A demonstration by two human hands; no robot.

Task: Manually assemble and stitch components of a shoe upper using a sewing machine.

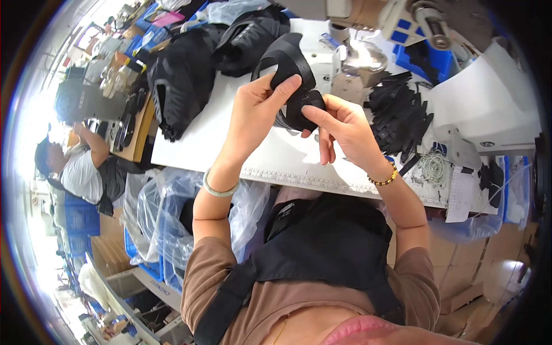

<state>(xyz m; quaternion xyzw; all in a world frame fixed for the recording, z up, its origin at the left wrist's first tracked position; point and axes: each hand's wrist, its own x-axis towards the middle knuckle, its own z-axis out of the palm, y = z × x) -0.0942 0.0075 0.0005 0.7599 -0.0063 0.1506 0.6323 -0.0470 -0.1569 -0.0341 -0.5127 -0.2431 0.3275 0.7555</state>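
Observation:
A wide black webbing strap bends in a loop above the white table, held up by both hands. My left hand pinches it between thumb and fingers on the left side. On the right, my right hand grips the strap's lower end, thumb pressed on top and some fingers hanging loose below. The lower part of the strap looks rough or doubled, though its detail is too small to tell. Close to the left hand lie bulky black sewn fabric pieces.
A sewing machine stands beyond my right hand. Beside it are a pile of black strips and a coil of pale cord. A ruler runs along the table's near edge. Clear plastic bags fill a crate at lower left. Another person sits far left.

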